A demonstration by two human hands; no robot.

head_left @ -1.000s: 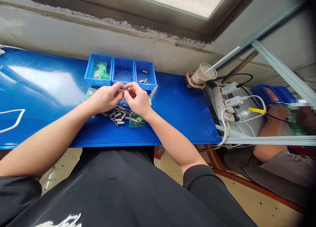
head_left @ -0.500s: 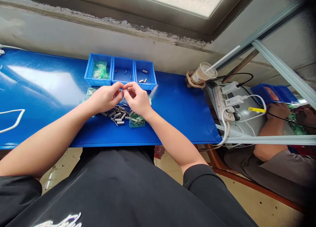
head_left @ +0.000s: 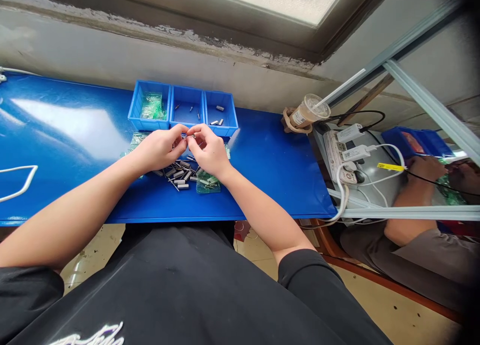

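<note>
My left hand (head_left: 159,147) and my right hand (head_left: 210,150) meet fingertip to fingertip above a blue table (head_left: 270,160). Between the fingertips they pinch a small silver metal part (head_left: 190,134). Under the hands lies a pile of small metal cylinders with pins (head_left: 180,175) and small green plastic bags (head_left: 207,183). Just beyond the hands stand three blue bins: the left bin (head_left: 139,105) holds green bags, the middle bin (head_left: 187,121) a few pins, the right bin (head_left: 228,116) a few metal pieces.
A plastic drink cup (head_left: 308,112) lies tilted at the table's right end. Beside it sit a power strip (head_left: 339,155) with white chargers and cables. A co-worker's hand (head_left: 425,169) works at the right behind a metal frame. A white cable (head_left: 18,187) lies at the left.
</note>
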